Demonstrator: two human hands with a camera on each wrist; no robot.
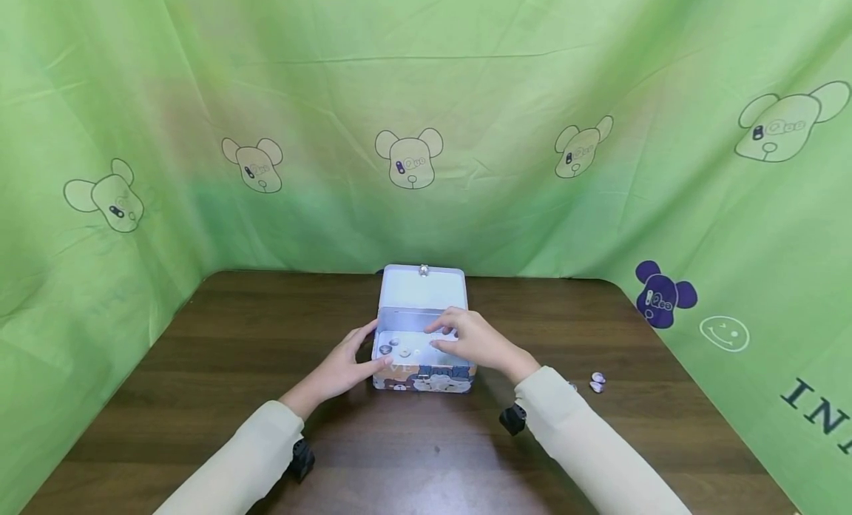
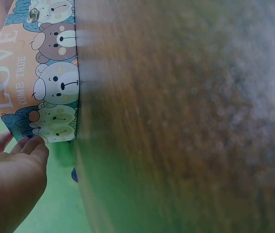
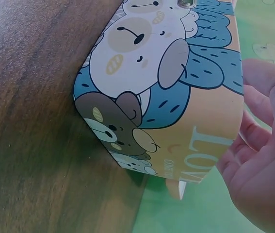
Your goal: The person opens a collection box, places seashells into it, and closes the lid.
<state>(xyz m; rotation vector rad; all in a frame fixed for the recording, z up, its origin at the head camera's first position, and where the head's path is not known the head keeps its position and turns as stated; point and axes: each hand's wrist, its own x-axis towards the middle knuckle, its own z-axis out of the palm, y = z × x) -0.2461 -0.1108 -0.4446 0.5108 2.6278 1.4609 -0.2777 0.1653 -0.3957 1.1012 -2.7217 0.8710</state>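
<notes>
An open tin box [image 1: 423,380] printed with cartoon bears stands on the table, its white lid [image 1: 423,287] raised at the back. My left hand [image 1: 341,365] holds the box at its left side, the thumb over the front corner and the fingers along the side wall. My right hand [image 1: 481,342] reaches in over the right wall, thumb and fingertips apart above the box's floor. Several small round pieces lie inside, among them a dark silvery one [image 1: 385,349] and a pale one [image 1: 404,352]. The right wrist view shows my right hand behind the printed front.
On the brown wooden table [image 1: 266,315], to the right of my right sleeve, lie two small shiny whitish-purple pieces [image 1: 597,382]. Another small piece [image 1: 572,385] peeks out beside that sleeve. A green cloth [image 1: 319,226] with bear heads hangs around the table.
</notes>
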